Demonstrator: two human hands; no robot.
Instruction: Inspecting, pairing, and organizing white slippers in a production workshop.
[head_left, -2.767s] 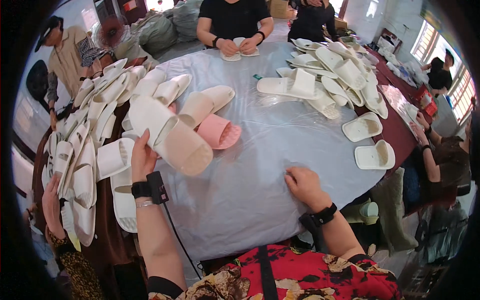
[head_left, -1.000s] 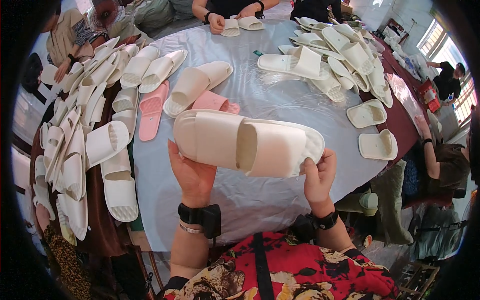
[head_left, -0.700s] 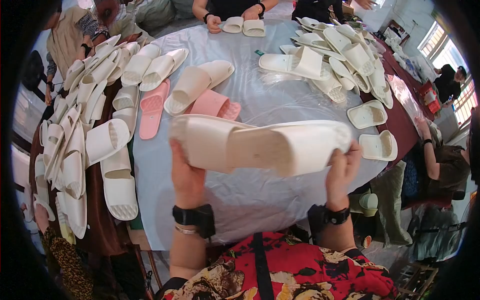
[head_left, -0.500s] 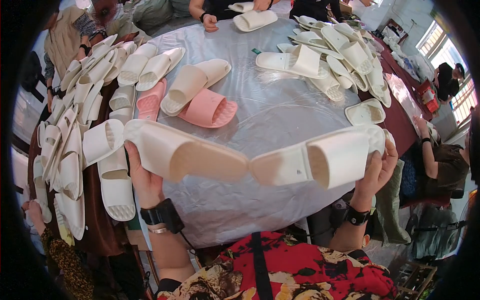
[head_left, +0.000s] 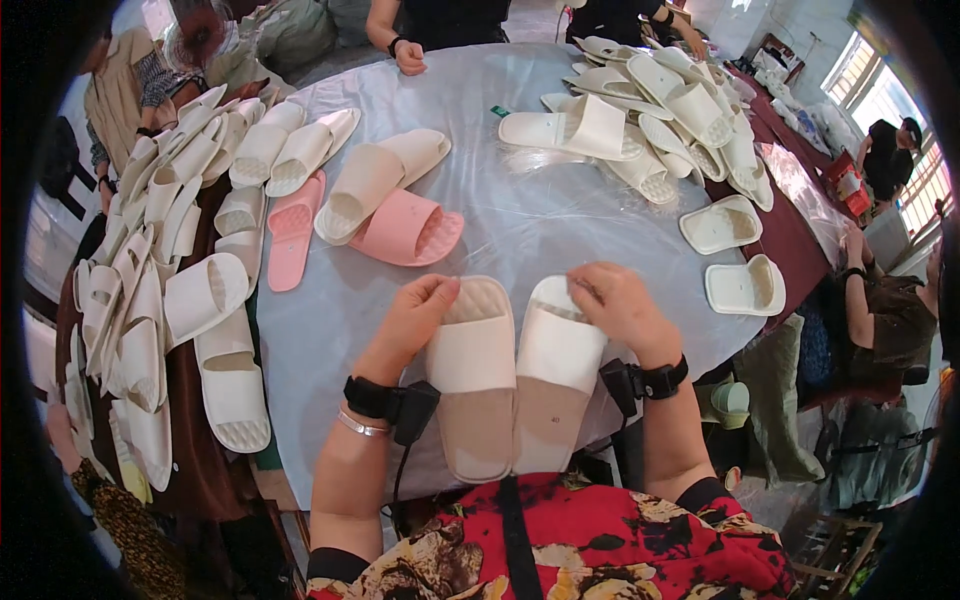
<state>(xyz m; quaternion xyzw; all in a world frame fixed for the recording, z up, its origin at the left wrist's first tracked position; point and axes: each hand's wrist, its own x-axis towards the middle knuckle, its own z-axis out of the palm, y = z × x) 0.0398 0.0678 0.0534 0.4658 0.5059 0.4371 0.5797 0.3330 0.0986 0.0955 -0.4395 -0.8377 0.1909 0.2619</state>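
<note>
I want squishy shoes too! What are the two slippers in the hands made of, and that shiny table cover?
The two cream slide slippers look like soft moulded foam or rubber: matte, one-piece, with thick rounded edges. The table cover seems to be thin clear plastic sheeting: glossy, wrinkled, catching light. The exact material is hard to tell.

bright daylight, right windows | table-cover glare | fisheye-bent, dark rim

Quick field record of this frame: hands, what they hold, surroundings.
left hand: grips the heel end of the beige slipper
right hand: grips the heel end of the white slipper
pair: side by side, touching, toes toward the person
table: round, under clear plastic
nearby: pink slipper ahead; slipper pile at left
</note>
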